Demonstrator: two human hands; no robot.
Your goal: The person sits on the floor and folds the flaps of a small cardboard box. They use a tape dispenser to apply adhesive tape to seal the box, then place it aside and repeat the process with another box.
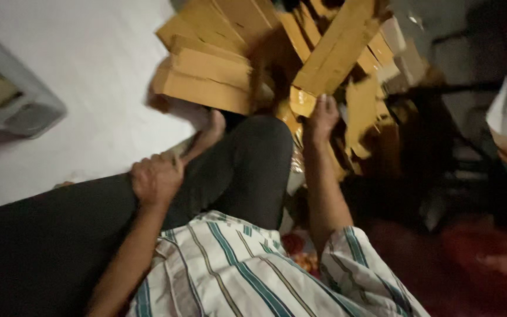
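Observation:
I sit on the floor in dark trousers and a striped shirt. My right hand (322, 119) is stretched forward and grips the near end of a long flat cardboard piece (335, 50) that slants up to the right. My left hand (157, 178) is curled into a loose fist on my left thigh, by my bare foot (208, 134), with nothing visible in it. A heap of folded cardboard boxes (212, 73) lies just beyond my knees. The picture is blurred.
A grey box-shaped appliance (7, 91) stands on the pale floor (89, 53) at the left. Dark furniture legs (441, 135) and red cloth (476, 258) fill the right side. More cardboard scraps (362, 111) lie by the heap.

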